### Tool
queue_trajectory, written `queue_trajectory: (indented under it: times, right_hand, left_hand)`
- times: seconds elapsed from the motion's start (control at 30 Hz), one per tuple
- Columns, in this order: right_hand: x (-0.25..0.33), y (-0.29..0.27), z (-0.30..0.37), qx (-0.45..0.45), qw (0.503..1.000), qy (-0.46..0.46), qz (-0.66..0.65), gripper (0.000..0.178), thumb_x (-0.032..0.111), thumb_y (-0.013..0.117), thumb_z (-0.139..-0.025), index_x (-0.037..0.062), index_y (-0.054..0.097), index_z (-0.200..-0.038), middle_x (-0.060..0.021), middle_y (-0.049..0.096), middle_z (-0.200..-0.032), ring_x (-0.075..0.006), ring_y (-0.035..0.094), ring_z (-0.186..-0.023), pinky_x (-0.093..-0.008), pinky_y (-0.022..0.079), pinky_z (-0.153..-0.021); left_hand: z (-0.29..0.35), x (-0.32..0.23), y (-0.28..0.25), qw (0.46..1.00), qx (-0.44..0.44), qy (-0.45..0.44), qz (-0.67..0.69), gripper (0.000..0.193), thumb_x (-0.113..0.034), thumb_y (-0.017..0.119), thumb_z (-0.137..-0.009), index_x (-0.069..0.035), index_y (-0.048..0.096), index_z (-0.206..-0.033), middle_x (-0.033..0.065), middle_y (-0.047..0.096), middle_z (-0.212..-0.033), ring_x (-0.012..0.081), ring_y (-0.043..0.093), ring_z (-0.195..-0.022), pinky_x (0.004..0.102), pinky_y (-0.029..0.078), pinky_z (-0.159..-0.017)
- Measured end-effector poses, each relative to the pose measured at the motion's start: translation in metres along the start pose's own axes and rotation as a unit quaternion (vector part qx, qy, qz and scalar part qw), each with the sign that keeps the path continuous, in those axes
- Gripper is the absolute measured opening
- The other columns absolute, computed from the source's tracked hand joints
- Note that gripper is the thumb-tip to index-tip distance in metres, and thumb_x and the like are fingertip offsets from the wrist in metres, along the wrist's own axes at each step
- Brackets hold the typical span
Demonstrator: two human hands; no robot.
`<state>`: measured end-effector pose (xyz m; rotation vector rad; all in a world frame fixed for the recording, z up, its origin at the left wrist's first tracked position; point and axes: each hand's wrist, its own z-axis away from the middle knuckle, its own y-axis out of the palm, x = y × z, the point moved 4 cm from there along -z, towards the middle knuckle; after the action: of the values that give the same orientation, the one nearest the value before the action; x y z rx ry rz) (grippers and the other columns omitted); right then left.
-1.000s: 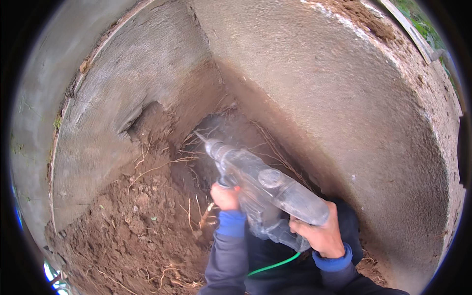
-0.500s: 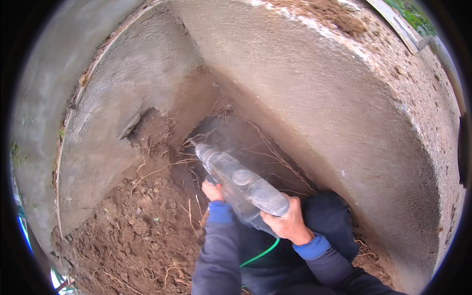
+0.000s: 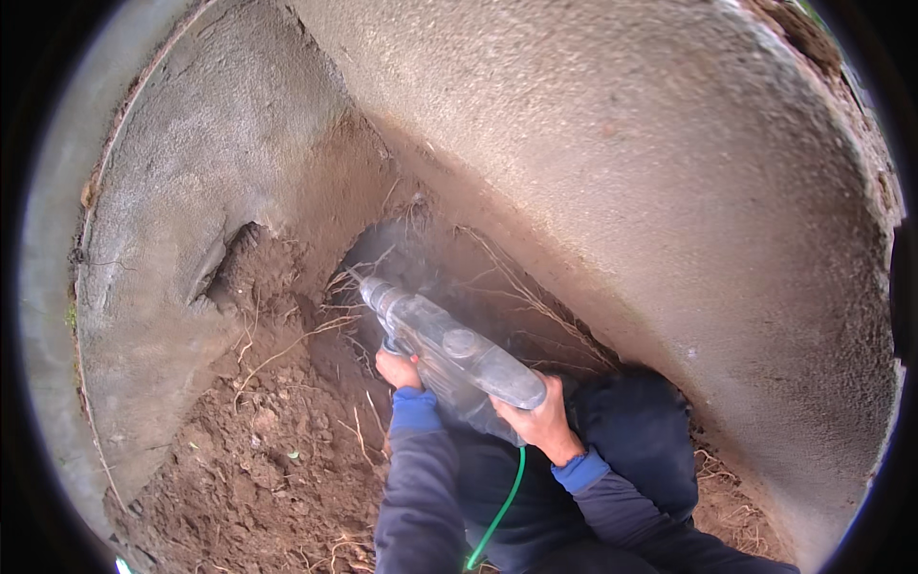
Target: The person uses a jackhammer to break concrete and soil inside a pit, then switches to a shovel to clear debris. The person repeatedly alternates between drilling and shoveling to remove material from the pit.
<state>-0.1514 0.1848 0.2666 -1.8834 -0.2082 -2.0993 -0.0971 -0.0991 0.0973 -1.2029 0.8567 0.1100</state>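
here, the person holds a dusty grey drill [image 3: 457,352] with both hands. the left hand [image 3: 398,368] is closed around the handle near the front, and the right hand [image 3: 541,419] is wrapped around the rear end, though some of its fingers are hidden. the drill is above the dug hollow, near the corner of two rough walls [image 3: 612,182], and its bit points to the upper left, among thin roots [image 3: 521,285]. whether the tip touches anything, one cannot tell. a green cable [image 3: 505,500] hangs below the drill, and loose soil [image 3: 263,469] lies at the left.
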Motion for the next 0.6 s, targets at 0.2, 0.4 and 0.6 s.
queue_trajectory:
  times: [0.2,0.4,0.6]
  right_hand:
    - [0.072,0.028,-0.020,0.022,0.999,0.016,0.026,0.028,0.009,0.079,-0.076,-0.0022,0.073,-0.101,-0.0222,0.075,-0.090,-0.0324,0.076,-0.086,-0.0394,0.058,-0.074]
    - [0.075,0.053,-0.069,0.077,0.983,0.072,0.148,0.026,0.021,0.071,-0.073,0.0007,0.072,-0.090,-0.0273,0.071,-0.086,-0.0464,0.070,-0.086,-0.0535,0.055,-0.074]
    - [-0.007,0.003,-0.042,-0.023,0.988,0.141,0.062,0.024,0.003,0.071,-0.073,-0.0024,0.074,-0.096,-0.0112,0.076,-0.080,-0.0167,0.071,-0.070,-0.0325,0.055,-0.066]
  left_hand:
    - [-0.012,0.027,0.021,0.957,-0.065,-0.001,0.281,0.023,-0.008,0.075,-0.076,0.002,0.069,-0.095,0.0144,0.069,-0.081,0.0329,0.067,-0.075,0.0449,0.054,-0.071]
    - [-0.004,0.013,0.038,0.934,0.128,-0.089,0.321,0.020,-0.014,0.064,-0.090,0.001,0.071,-0.102,0.0109,0.070,-0.087,0.0252,0.067,-0.076,0.0414,0.055,-0.068]
    - [0.004,0.051,0.057,0.918,0.204,-0.216,0.261,0.034,-0.025,0.061,-0.092,0.002,0.073,-0.108,0.0116,0.072,-0.095,0.0227,0.067,-0.086,0.0385,0.053,-0.074]
